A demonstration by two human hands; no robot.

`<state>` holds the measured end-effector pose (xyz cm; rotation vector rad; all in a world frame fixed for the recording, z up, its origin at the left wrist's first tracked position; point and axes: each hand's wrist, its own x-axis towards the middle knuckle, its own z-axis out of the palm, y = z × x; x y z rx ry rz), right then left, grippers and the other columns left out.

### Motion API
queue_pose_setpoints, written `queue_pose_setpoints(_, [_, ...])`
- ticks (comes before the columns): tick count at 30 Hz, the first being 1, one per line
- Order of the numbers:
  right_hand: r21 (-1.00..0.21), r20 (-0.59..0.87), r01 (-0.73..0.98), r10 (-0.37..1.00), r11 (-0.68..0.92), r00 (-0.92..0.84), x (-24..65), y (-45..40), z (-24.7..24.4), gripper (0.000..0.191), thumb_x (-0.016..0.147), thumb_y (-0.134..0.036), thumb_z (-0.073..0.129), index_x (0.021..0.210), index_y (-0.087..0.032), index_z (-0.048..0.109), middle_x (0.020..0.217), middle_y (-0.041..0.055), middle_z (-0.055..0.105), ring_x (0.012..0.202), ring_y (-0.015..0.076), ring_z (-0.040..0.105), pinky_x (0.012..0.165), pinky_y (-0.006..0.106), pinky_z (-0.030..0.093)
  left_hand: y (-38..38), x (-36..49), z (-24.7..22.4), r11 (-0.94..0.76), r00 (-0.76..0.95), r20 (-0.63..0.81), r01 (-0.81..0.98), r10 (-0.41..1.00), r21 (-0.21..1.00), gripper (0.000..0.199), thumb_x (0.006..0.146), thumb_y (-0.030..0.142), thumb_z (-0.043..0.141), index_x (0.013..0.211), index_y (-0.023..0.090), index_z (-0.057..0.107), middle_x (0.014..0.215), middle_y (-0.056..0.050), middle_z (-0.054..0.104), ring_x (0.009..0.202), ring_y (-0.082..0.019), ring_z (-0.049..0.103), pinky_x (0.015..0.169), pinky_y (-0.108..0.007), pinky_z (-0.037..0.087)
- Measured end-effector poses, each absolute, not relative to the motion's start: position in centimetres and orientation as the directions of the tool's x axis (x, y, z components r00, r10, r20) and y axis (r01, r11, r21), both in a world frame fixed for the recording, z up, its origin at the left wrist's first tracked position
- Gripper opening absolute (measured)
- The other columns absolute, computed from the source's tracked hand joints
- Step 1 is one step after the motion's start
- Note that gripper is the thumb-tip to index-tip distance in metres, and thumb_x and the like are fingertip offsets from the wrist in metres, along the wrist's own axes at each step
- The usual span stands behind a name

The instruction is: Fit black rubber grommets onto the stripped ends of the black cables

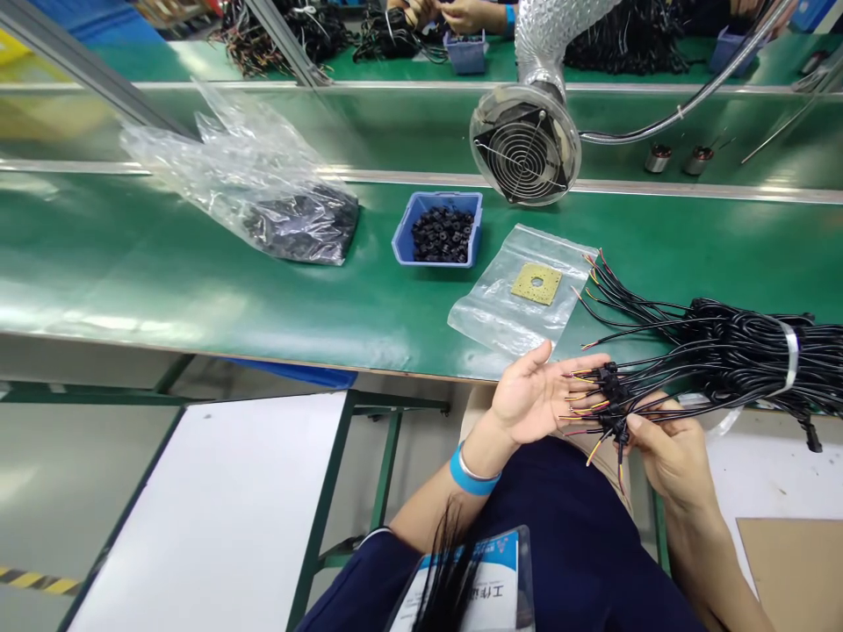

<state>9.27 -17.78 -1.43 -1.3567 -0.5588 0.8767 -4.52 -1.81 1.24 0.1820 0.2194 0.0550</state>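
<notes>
Wires (pixel 659 369) fan from a taped bundle on the table (pixel 198 272) across the left hand (pixel 536 399), which lies flat, palm up. The right hand (pixel 668 456) pinches one wire; its fingertips are hidden beneath the strands. The bundle runs off the frame's right edge.

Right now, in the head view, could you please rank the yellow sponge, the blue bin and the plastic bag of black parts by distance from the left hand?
1. Yellow sponge, just beyond the left hand.
2. Blue bin, farther back, leftward.
3. Plastic bag of black parts, far left.
</notes>
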Motion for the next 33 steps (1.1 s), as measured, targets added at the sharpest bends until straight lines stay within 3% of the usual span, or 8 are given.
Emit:
queue_pose_setpoints(11, [-0.959,-0.178,-0.284,0.824,-0.022,0.538,9.7,-18.6,-2.2,0.018,0.077,-0.028,0.077,0.079,-0.019,0.063,0.066,-0.0032,0.059,0.052,0.0106,0.058,0.048,0.023,0.054,-2.0,-4.2,1.7,0.970,0.963,-0.260,-0.011,0.076,0.244,0.074,0.100,0.055,0.015,0.126,0.004,0.062,0.113,-0.017,0.071,0.098,-0.026,0.068,0.095,-0.038,0.044])
queue_pose_setpoints(22, [-0.968,-0.188,-0.243,0.828,-0.065,0.528,10.0,-18.9,-2.4,0.019,0.075,-0.031,0.078,0.081,-0.018,0.064,0.068,-0.0008,0.062,0.053,0.0120,0.058,0.048,0.024,0.054,-2.5,-4.1,1.0,0.947,0.971,-0.225,-0.001,0.078,0.322,0.066,0.100,0.056,0.030,0.124,0.005,0.066,0.112,-0.018,0.072,0.093,-0.023,0.069,0.084,-0.032,0.051])
queue_pose_setpoints(24, [-0.971,-0.181,-0.227,0.830,-0.068,0.527,10.0,-18.9,-2.3,0.019,0.075,-0.031,0.077,0.081,-0.018,0.065,0.068,-0.0006,0.062,0.053,0.0117,0.057,0.048,0.023,0.053,-2.9,-4.0,0.9,0.914,0.966,-0.235,0.001,0.104,0.405,0.064,0.097,0.058,0.039,0.120,0.006,0.070,0.113,-0.018,0.072,0.096,-0.023,0.069,0.088,-0.031,0.050])
queue_pose_setpoints(27, [-0.980,-0.176,-0.171,0.853,-0.104,0.491,10.6,-19.2,-2.1,0.019,0.074,-0.032,0.077,0.085,-0.019,0.068,0.071,0.0006,0.064,0.059,0.0128,0.058,0.051,0.023,0.052,-4.1,-3.6,0.8,0.781,0.942,-0.263,0.000,0.210,0.625,0.054,0.090,0.058,0.056,0.111,0.012,0.075,0.122,-0.016,0.068,0.112,-0.028,0.065,0.100,-0.034,0.046])
queue_pose_setpoints(30, [-0.971,-0.234,-0.054,0.868,-0.234,0.438,12.4,-20.7,-2.2,0.021,0.073,-0.035,0.076,0.083,-0.018,0.068,0.073,0.0027,0.066,0.065,0.0158,0.061,0.057,0.025,0.054,-5.6,-3.0,0.7,0.524,0.937,-0.206,0.030,0.281,0.851,0.045,0.087,0.051,0.064,0.111,0.015,0.076,0.132,-0.015,0.063,0.126,-0.032,0.056,0.109,-0.039,0.040])
queue_pose_setpoints(33, [-0.911,-0.316,0.083,0.811,-0.405,0.492,14.8,-23.2,-2.6,0.031,0.078,-0.048,0.070,0.085,-0.017,0.068,0.077,0.0060,0.069,0.069,0.0198,0.065,0.064,0.030,0.058,-6.9,-1.9,0.0,0.234,0.939,-0.130,0.056,0.318,0.971,0.040,0.090,0.043,0.061,0.116,0.014,0.073,0.130,-0.015,0.064,0.126,-0.030,0.056,0.109,-0.040,0.040])
